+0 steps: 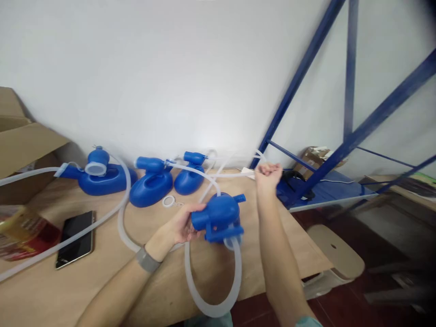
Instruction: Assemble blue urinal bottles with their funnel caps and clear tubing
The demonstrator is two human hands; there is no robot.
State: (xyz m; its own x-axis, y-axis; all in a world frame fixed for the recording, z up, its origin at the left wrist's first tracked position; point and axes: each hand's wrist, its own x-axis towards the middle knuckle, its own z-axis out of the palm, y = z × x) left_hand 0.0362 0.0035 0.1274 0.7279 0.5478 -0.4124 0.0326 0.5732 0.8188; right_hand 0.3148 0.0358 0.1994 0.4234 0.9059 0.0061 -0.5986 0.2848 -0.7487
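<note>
My left hand [185,223] is closed around the neck of a blue plastic urinal bottle [223,211], raised above the table. A thick translucent hose [214,309] hangs in a loop beneath this bottle. Out to the right, my right hand [269,173] has its fingers curled around a pale hose [238,175] that runs in from the left; the fingers partly hide it. Behind my left hand, similar blue bottles stand by the wall: one at the left [107,179], a middle one [151,186] and a smaller-looking one [190,179].
A white ring cap [168,201] lies on the brown table [150,290]. Farther left are a phone [75,238], a red and yellow package [29,234] and an open cardboard box [30,141]. A blue metal frame [306,59] rises at right, above a beige stool [337,250].
</note>
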